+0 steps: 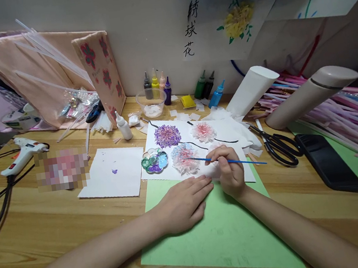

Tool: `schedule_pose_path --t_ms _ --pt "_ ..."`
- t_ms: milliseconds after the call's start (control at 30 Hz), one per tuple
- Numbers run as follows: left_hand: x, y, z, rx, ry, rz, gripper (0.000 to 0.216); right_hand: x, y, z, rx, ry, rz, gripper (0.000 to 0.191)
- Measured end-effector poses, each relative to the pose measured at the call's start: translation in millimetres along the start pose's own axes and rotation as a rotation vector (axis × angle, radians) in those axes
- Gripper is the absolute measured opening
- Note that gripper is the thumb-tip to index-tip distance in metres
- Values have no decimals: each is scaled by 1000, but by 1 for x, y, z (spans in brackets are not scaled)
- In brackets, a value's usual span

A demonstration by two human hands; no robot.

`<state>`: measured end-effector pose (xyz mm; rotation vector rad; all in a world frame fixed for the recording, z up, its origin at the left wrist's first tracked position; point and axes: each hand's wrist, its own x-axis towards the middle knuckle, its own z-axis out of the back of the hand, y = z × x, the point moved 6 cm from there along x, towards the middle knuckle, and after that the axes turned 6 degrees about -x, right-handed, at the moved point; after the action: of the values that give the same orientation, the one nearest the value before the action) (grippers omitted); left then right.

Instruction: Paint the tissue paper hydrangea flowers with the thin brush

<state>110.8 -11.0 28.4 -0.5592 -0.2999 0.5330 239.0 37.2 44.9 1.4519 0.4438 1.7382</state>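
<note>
My right hand [229, 173] pinches a thin blue paintbrush [246, 161], its tip at a pink, white and pale blue paper flower [185, 159]. Flat, with its fingers stretched out, my left hand [183, 202] rests on the lower edge of a white sheet [229, 138] and the green paper [221, 243] under it. On the sheet are also a purple flower [167, 135] and a pink flower [203, 132]; another pale pink one is partly hidden behind my right hand. A flower-shaped paint palette [154, 160] with green, blue and purple paint sits at the sheet's left edge.
Left are a white card [113, 172] and a hot glue gun [22, 154] with its cable. Behind stand a plastic cup [151, 104], a white bottle [123, 126] and several paint bottles. At right lie black scissors [279, 146] and a phone [329, 161], near a leaning tumbler [310, 95].
</note>
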Motion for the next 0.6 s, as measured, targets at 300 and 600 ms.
schedule_pose_path --t_ms 300,600 --pt "0 -2 2 -21 -12 -10 45 -2 0 -8 -59 145 1 20" --pt "0 -1 2 -3 -12 -14 45 -2 0 -5 -92 106 8 22"
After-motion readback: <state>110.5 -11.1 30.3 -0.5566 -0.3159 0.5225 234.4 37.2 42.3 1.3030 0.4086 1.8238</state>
